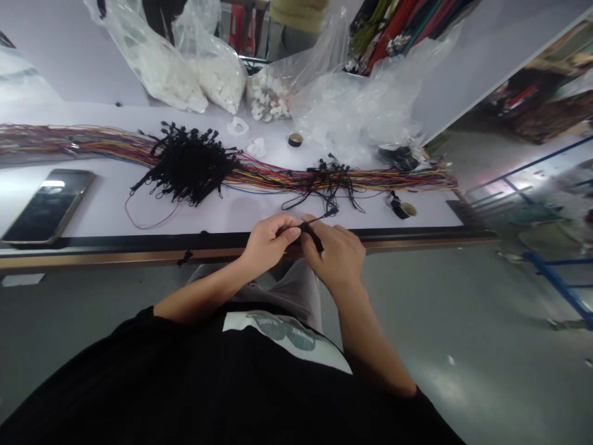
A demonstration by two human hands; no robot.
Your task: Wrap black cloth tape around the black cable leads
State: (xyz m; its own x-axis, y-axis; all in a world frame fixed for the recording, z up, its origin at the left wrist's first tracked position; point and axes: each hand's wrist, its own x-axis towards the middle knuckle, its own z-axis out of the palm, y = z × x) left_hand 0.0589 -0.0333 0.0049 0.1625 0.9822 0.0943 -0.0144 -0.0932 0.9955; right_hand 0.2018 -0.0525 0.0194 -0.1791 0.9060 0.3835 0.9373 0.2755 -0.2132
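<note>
Close together at the table's front edge, my left hand and my right hand pinch a short black cable between them. A small black connector on its end sticks out above my right hand. The part between the fingertips is mostly hidden. Just beyond my hands, a loose group of black cables lies across a long bundle of coloured wires. Farther left, a dense pile of black cables with connectors rests on the same bundle.
A phone lies at the left. Black tape rolls sit on the table. Behind stand clear bags of white connectors, another bag of white pieces and crumpled plastic. A blue metal frame stands at right.
</note>
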